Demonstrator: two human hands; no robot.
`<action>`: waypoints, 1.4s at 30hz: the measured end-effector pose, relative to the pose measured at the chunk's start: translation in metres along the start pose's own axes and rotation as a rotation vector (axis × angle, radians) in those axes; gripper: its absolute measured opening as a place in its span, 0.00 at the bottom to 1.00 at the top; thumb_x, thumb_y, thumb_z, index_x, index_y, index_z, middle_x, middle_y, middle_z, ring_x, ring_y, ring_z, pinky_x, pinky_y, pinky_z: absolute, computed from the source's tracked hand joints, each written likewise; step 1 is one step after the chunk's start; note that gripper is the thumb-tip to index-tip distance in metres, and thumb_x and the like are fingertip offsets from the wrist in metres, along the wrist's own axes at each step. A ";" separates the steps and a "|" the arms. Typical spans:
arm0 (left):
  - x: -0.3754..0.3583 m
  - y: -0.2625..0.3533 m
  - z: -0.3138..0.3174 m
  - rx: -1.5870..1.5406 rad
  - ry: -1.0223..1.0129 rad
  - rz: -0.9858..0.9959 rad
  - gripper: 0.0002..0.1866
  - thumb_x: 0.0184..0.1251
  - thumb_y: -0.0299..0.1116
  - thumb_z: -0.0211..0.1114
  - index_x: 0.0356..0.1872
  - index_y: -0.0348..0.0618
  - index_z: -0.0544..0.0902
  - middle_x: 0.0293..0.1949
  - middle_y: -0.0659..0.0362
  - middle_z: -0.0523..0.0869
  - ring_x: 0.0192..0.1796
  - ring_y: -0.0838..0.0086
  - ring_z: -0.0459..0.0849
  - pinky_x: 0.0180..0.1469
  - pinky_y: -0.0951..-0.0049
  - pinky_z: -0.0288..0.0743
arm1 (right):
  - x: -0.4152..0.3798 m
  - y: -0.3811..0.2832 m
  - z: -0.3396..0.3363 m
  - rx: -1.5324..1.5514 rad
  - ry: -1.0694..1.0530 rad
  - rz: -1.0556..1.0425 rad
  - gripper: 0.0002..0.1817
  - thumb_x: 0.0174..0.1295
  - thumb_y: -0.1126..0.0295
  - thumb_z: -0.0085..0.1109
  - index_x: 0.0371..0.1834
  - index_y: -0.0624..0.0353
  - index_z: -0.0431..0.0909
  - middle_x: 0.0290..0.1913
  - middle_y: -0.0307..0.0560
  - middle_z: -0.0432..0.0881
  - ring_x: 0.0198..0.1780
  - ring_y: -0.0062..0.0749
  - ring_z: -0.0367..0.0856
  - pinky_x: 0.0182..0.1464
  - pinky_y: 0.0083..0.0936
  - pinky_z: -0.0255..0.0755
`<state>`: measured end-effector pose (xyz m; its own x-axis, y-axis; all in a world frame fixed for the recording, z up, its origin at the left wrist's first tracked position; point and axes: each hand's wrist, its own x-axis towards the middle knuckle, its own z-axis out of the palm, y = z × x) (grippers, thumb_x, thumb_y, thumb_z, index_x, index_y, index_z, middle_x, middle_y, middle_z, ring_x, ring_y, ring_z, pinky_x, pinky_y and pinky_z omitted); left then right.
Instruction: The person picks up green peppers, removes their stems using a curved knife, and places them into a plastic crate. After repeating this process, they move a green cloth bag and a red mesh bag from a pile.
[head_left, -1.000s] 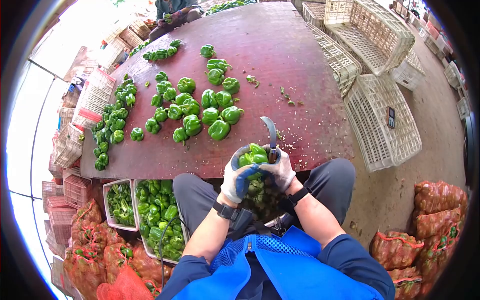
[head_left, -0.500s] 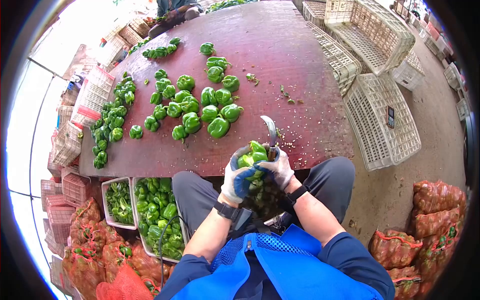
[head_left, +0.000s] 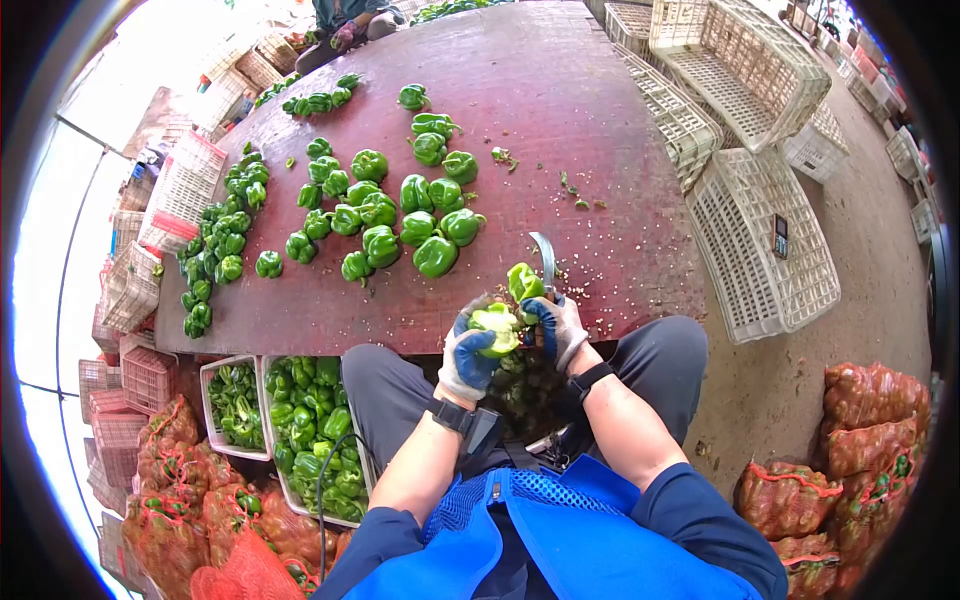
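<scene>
My left hand, in a white and blue glove, grips a piece of green bell pepper with its pale cut inside facing up. The matching gloved right hand is closed around a curved knife, whose blade points up and away from me. Between that hand's thumb and fingers sits another bell pepper piece, apart from the first. Both hands are at the near edge of the dark red table. Several whole green bell peppers lie on it beyond my left hand.
By my left knee stand a crate of green peppers and a smaller crate of green pieces. Plastic crates line the table's right side. Net sacks sit on both sides. A person sits at the far edge.
The bell pepper held between both hands has come apart into two pieces. My hands have separated slightly, one piece in each, and the knife is still in the right hand.
</scene>
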<state>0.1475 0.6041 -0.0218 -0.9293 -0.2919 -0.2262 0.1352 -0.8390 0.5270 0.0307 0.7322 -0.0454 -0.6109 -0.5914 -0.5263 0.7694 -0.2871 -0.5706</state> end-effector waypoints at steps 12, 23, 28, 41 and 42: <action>0.004 0.018 0.010 0.391 -0.009 0.131 0.32 0.55 0.22 0.66 0.65 0.34 0.71 0.58 0.49 0.81 0.58 0.63 0.83 0.63 0.65 0.78 | 0.005 0.008 0.000 -0.688 -0.183 -0.279 0.18 0.57 0.61 0.74 0.47 0.59 0.85 0.39 0.38 0.86 0.41 0.20 0.81 0.46 0.24 0.77; -0.004 0.022 0.005 0.462 -0.052 0.051 0.27 0.66 0.28 0.64 0.65 0.31 0.72 0.54 0.50 0.84 0.52 0.68 0.85 0.57 0.69 0.80 | -0.007 0.008 0.005 -0.825 -0.306 -0.308 0.16 0.58 0.60 0.71 0.40 0.62 0.84 0.33 0.42 0.86 0.36 0.21 0.79 0.42 0.28 0.76; 0.005 0.008 -0.012 0.703 0.176 0.091 0.19 0.70 0.28 0.65 0.59 0.34 0.77 0.49 0.55 0.85 0.48 0.75 0.84 0.52 0.73 0.80 | -0.008 0.012 0.012 -0.976 -0.246 -0.399 0.17 0.59 0.58 0.69 0.38 0.63 0.82 0.33 0.51 0.86 0.36 0.36 0.83 0.41 0.33 0.76; -0.002 0.021 0.006 0.652 0.084 0.103 0.18 0.72 0.27 0.62 0.60 0.35 0.76 0.51 0.58 0.82 0.49 0.79 0.80 0.54 0.77 0.76 | -0.010 0.010 0.012 -0.738 -0.265 -0.182 0.14 0.59 0.60 0.70 0.33 0.61 0.82 0.29 0.36 0.82 0.30 0.18 0.76 0.34 0.25 0.73; -0.003 0.023 0.006 0.653 0.062 0.092 0.18 0.72 0.27 0.62 0.60 0.35 0.77 0.52 0.57 0.82 0.50 0.79 0.80 0.54 0.77 0.76 | -0.013 0.005 0.016 -0.700 -0.264 -0.114 0.13 0.59 0.62 0.70 0.33 0.61 0.83 0.29 0.35 0.82 0.30 0.17 0.75 0.33 0.23 0.72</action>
<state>0.1511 0.5885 -0.0047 -0.8998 -0.3914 -0.1926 -0.0406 -0.3644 0.9304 0.0452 0.7265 -0.0310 -0.5473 -0.7726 -0.3217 0.3523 0.1360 -0.9259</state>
